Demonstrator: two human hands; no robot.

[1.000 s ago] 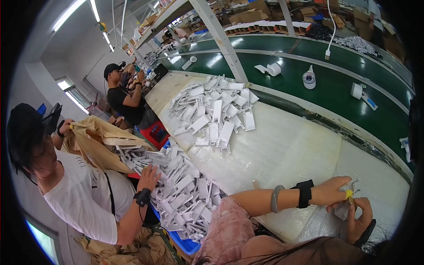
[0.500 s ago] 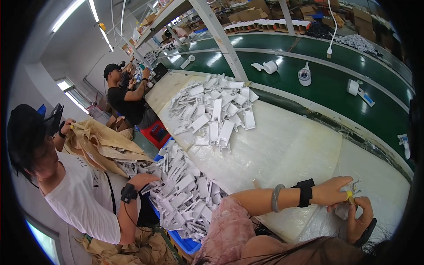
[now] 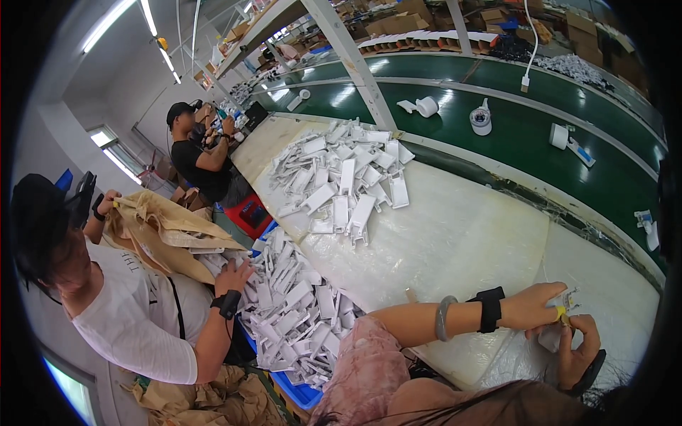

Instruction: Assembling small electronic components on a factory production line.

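At the right end of the table, my left hand (image 3: 534, 307) and my right hand (image 3: 584, 346) are close together, fingers closed around a small white plastic part (image 3: 570, 299). Thin prongs stick out of its far side. Something yellow (image 3: 560, 313) shows at the fingertips; whether it covers a finger or belongs to the part, I cannot tell. The palms and the part's underside are mostly hidden. Farther left on the table lies a heap of white plastic housings (image 3: 348, 177).
A blue crate (image 3: 302, 392) full of similar housings stands left of my arm. Beside it a co-worker in white (image 3: 142, 312) holds a brown sack (image 3: 167, 227). Another person (image 3: 202, 160) sits farther back. Beyond the table, a green conveyor (image 3: 518, 142) carries white devices (image 3: 481, 121).
The devices on the conveyor have shifted left. The near co-worker's hand has risen from the crate toward the sack's mouth. My hands have barely moved.
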